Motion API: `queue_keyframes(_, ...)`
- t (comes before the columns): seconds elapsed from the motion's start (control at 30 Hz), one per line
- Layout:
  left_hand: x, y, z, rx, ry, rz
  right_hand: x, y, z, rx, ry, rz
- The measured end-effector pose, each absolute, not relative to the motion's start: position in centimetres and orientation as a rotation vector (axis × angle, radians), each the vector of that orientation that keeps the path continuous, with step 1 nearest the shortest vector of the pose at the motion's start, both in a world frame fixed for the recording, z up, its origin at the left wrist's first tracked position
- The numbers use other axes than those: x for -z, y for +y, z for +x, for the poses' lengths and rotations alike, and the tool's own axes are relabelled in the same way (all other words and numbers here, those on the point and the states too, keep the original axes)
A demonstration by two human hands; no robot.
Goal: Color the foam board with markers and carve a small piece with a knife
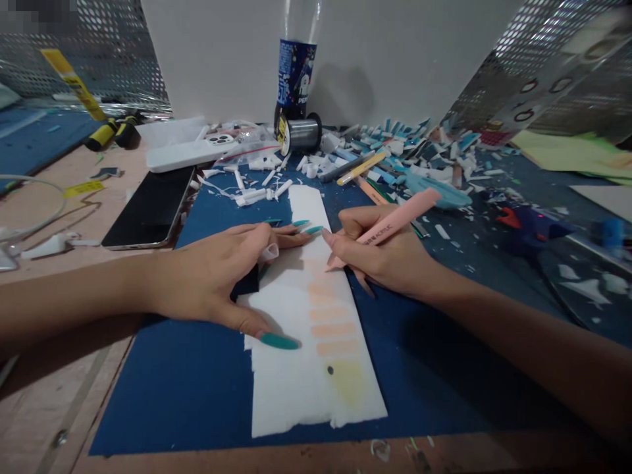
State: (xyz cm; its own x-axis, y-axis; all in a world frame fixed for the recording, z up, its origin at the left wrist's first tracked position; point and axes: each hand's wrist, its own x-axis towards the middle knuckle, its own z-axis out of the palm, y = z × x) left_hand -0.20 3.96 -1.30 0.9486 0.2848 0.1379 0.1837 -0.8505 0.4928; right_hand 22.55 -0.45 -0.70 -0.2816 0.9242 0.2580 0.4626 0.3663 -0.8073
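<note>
A white sheet (291, 382), rough-edged like foam or paper, lies lengthwise on the blue mat (187, 395). It bears several peach stripes and a pale yellow patch with a dark dot. My left hand (222, 270) rests across the sheet's left side, thumb and long teal-nailed fingers stretched out and pressing it down. A small curled white piece (270, 253) shows by its knuckles; whether it is held I cannot tell. My right hand (380, 253) grips a peach acrylic marker (395, 220), tilted, its tip touching or just above the sheet above the stripes.
Blue and white scraps (409, 148) heap along the back. A wire spool (303, 133) stands before a Pepsi bottle (296, 72). To the left lies a black phone (148, 210); to the right, a dark blue glue gun (533, 224) with its cable.
</note>
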Motion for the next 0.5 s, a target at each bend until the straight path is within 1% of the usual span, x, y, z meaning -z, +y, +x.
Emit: queue_keyframes(0.5, 1.35, 4.0, -0.14, -0.291, 0.349, 2.61, 0.92, -0.24, 22.63, -0.619, -1.766, -1.254)
